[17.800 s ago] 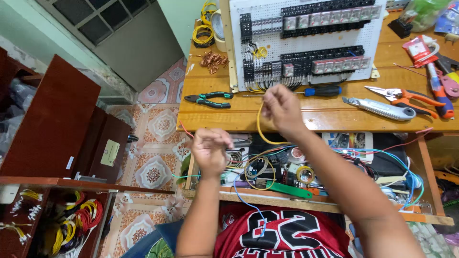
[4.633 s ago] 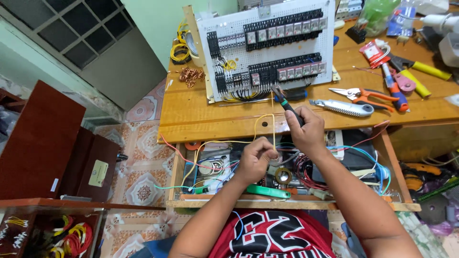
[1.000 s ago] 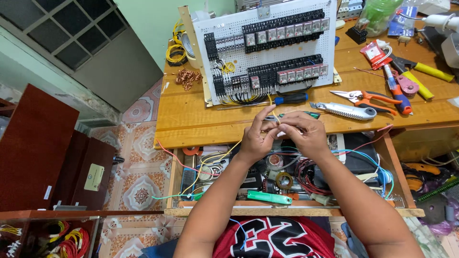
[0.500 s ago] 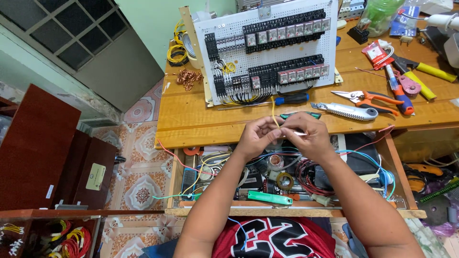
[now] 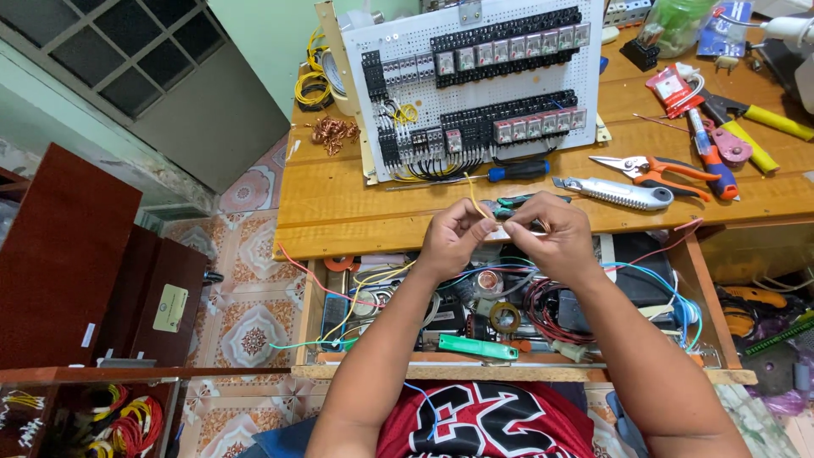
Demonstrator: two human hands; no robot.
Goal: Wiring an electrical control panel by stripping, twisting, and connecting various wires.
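Your left hand (image 5: 454, 237) and right hand (image 5: 547, 236) have drawn together since a second ago, fingers pinching the yellow wire (image 5: 475, 199) just below the relay panel (image 5: 475, 85).

A thin yellow wire (image 5: 471, 192) rises between the fingertips of the left hand (image 5: 452, 236) and the right hand (image 5: 547, 231), curving up and leftward in front of the white perforated panel (image 5: 407, 34). Its upper end points toward the black terminal blocks along the panel's lower edge, just short of them, above the wooden bench edge.
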